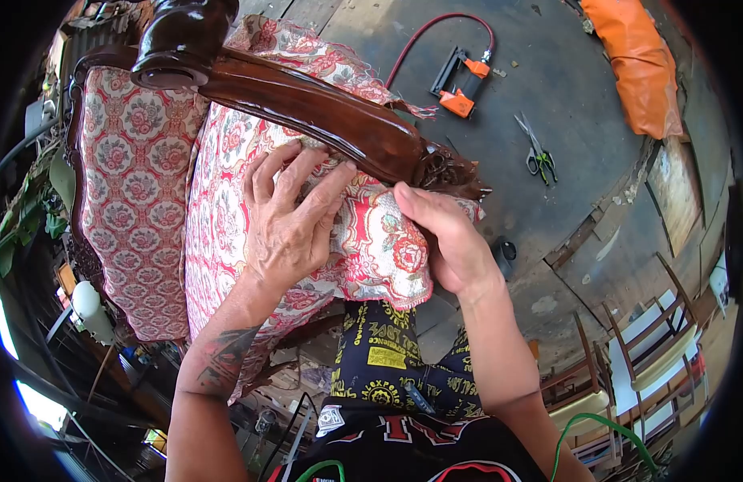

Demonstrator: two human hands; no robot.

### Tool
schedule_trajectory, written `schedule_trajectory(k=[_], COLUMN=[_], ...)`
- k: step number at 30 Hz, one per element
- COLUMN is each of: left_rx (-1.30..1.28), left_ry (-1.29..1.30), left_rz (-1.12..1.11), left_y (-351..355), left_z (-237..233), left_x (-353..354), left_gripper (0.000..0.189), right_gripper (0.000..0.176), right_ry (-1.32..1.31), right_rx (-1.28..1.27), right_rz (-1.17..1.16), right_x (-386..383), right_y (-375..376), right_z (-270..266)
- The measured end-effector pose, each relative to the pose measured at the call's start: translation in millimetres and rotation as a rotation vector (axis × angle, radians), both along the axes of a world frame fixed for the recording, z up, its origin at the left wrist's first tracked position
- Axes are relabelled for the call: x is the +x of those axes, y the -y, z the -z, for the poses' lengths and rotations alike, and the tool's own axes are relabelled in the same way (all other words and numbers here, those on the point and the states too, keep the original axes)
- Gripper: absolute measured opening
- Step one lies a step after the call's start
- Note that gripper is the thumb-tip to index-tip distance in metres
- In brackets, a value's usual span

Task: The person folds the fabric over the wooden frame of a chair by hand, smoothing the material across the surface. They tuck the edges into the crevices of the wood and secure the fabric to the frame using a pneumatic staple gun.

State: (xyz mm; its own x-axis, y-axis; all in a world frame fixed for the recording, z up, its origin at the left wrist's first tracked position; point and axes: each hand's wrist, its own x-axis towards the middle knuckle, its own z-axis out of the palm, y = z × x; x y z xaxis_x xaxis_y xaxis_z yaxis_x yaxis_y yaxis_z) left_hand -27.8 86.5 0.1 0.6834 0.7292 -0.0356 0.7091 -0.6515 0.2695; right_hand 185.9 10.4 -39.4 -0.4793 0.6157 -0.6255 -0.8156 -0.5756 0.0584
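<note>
A chair frame with a dark, glossy carved wooden arm [307, 104] lies in front of me, covered in red and cream floral upholstery fabric [387, 253]. My left hand [287, 213] presses on the fabric just below the arm, its fingers spread and the fingertips tucked in against the wood. At the loose corner of the cloth, my right hand [456, 241] has its thumb on top near the arm's carved end. Its other fingers go behind the fabric and are hidden. On the left stands the upholstered chair back [138, 201], in a matching pattern.
An orange and black staple gun [461, 83] with a red air hose [420, 32] lies on the floor beyond the arm. Scissors [537, 151] rest to its right. An orange roll of material [632, 68] is at upper right, and wooden chair frames [628, 361] stand at lower right.
</note>
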Motion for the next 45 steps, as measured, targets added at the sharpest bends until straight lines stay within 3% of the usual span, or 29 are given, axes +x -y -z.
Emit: schedule_trajectory(k=[2, 5, 8, 15, 19, 23, 29, 31, 33, 35, 40, 45], left_rx=[0.005, 0.026, 0.024, 0.04, 0.051, 0.094, 0.34, 0.413, 0.389, 0.379, 0.549, 0.63], left_ry=[-0.003, 0.019, 0.008, 0.092, 0.036, 0.055, 0.002, -0.08, -0.012, 0.013, -0.109, -0.128], left_rz=[-0.004, -0.006, -0.009, -0.035, -0.042, -0.034, -0.083, -0.129, -0.248, -0.284, -0.366, -0.378], left_y=[1.6, 2.5, 3.5, 4.4, 8.3, 10.0, 20.5, 21.7, 22.5, 30.2, 51.6, 62.1], left_z=[1.3, 2.4, 1.0, 2.4, 2.1, 4.9, 13.5, 21.1, 29.0, 33.7, 44.4, 51.0], left_x=[0.4, 0.1, -0.7, -2.8, -1.8, -1.4, 2.8, 2.0, 3.9, 10.5, 34.2, 49.2], left_gripper=[0.049, 0.05, 0.047, 0.05, 0.046, 0.045, 0.048, 0.05, 0.054, 0.059, 0.071, 0.079], right_gripper=[0.038, 0.031, 0.024, 0.025, 0.031, 0.034, 0.045, 0.047, 0.047, 0.035, 0.034, 0.038], right_ry=[0.259, 0.301, 0.34, 0.447, 0.708, 0.599, 0.742, 0.924, 0.915, 0.813, 0.686, 0.84], right_rx=[0.101, 0.191, 0.114, 0.237, 0.397, 0.425, 0.609, 0.733, 0.785, 0.774, 0.795, 0.685], right_rz=[-0.115, -0.133, -0.051, -0.097, -0.077, -0.021, 0.071, 0.061, 0.056, 0.038, 0.078, 0.019], right_x=[0.8, -0.2, 1.3, -2.5, -12.1, -10.3, -17.6, -15.2, -14.1, -12.8, -12.0, -1.1], right_y=[14.4, 31.7, 26.3, 22.1, 26.1, 19.0, 17.2, 15.1, 14.2, 12.0, 10.7, 20.6], right_z=[-2.9, 18.1, 28.7, 69.4, 81.4, 83.4, 113.9, 121.9, 129.0, 127.7, 125.5, 102.6])
